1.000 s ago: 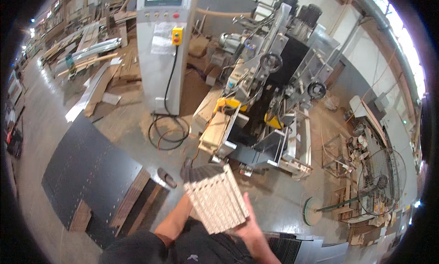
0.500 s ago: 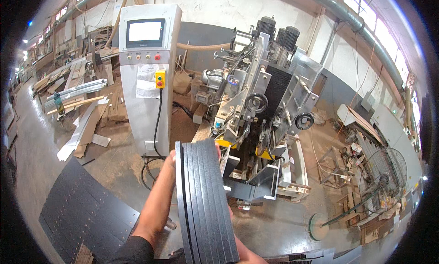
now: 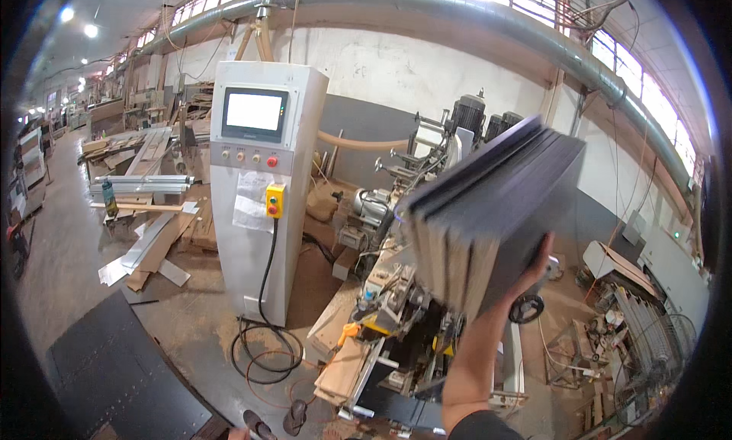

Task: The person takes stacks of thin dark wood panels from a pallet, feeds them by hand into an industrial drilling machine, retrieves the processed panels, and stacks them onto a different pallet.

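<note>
Head view: our right hand (image 3: 529, 280) grasps the dark-faced boards (image 3: 496, 211), best squeezed flush; our left hand's grip we cannot tell.

Matt dark boards (image 3: 507, 203), wood-like ends (image 3: 450, 268)

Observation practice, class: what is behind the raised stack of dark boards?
Behind the stack of dark boards stands a motorised machine: black motors show above, a silver motor left, a black handwheel below. Its middle is covered.

Short black sleeve (image 3: 482, 426); right forearm (image 3: 470, 367) bare, fingers (image 3: 544, 251) bare too.
</note>
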Action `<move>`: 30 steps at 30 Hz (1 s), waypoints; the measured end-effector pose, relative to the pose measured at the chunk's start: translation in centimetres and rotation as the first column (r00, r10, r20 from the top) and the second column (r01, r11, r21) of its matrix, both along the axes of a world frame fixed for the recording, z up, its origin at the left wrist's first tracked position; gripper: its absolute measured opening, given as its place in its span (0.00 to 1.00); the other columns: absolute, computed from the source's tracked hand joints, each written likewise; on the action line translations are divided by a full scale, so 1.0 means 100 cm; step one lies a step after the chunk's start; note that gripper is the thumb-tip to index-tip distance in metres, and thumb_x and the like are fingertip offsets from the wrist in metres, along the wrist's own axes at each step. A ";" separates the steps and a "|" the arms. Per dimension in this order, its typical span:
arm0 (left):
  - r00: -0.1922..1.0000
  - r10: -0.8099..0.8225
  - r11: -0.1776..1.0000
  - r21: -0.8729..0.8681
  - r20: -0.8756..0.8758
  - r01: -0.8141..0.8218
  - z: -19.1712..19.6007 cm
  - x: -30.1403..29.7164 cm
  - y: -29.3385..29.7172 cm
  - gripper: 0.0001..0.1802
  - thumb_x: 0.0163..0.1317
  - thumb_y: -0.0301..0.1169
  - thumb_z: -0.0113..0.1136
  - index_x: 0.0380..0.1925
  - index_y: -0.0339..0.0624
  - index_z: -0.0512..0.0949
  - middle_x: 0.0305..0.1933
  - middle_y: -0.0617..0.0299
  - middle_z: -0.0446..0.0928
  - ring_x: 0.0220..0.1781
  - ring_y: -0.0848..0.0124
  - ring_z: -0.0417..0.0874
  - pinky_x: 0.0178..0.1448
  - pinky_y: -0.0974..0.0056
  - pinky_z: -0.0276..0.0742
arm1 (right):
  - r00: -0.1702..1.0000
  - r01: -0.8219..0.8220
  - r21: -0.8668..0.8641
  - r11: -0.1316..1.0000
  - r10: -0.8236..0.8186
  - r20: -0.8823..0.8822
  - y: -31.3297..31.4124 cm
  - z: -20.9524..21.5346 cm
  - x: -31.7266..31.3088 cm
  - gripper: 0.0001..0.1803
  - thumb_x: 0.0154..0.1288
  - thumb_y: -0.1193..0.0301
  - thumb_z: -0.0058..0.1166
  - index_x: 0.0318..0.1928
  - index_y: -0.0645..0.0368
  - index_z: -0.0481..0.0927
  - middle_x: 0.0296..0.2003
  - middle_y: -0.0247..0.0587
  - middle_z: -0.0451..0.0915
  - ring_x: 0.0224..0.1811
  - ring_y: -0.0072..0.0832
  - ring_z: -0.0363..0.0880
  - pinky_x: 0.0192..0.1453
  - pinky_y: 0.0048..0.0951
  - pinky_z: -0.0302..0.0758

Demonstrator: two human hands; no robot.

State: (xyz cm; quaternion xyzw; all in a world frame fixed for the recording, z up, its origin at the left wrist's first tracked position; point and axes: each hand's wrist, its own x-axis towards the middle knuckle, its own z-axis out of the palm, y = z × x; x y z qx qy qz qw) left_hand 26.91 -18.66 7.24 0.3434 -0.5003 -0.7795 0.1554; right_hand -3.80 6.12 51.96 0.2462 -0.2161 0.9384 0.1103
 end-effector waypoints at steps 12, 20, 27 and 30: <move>0.932 0.210 0.968 0.072 0.295 -0.241 -0.062 -0.056 -0.019 0.32 0.59 0.52 0.58 0.56 0.45 0.66 0.54 0.59 0.70 0.56 0.65 0.69 0.59 0.57 0.63 | 0.991 0.046 -0.161 0.986 -0.024 0.133 -0.052 0.124 -0.264 0.29 0.58 0.58 0.58 0.55 0.65 0.72 0.53 0.47 0.75 0.52 0.43 0.76 0.59 0.49 0.73; 0.918 0.232 0.970 -0.004 0.322 -0.244 -0.052 -0.107 -0.036 0.26 0.61 0.50 0.56 0.51 0.45 0.69 0.49 0.59 0.71 0.50 0.65 0.71 0.54 0.57 0.65 | 0.724 0.336 -0.096 0.937 -0.192 0.663 -0.106 0.127 -0.355 0.52 0.45 0.61 0.69 0.64 0.72 0.53 0.61 0.56 0.66 0.52 0.47 0.78 0.59 0.49 0.77; 0.901 0.249 0.967 -0.041 0.355 -0.251 -0.047 -0.116 -0.033 0.22 0.63 0.48 0.54 0.47 0.44 0.71 0.44 0.59 0.72 0.46 0.65 0.73 0.49 0.57 0.67 | 0.621 0.232 0.117 0.966 -0.239 0.747 -0.138 0.100 -0.437 0.58 0.44 0.55 0.67 0.66 0.70 0.46 0.64 0.56 0.61 0.57 0.49 0.71 0.62 0.48 0.72; 0.893 0.260 0.964 -0.046 0.368 -0.262 -0.049 -0.115 -0.033 0.20 0.64 0.48 0.53 0.45 0.43 0.72 0.42 0.59 0.73 0.44 0.65 0.73 0.48 0.57 0.68 | 0.572 0.195 0.205 0.959 -0.281 0.771 -0.141 0.090 -0.453 0.60 0.44 0.53 0.66 0.67 0.70 0.43 0.66 0.57 0.58 0.60 0.49 0.68 0.64 0.48 0.70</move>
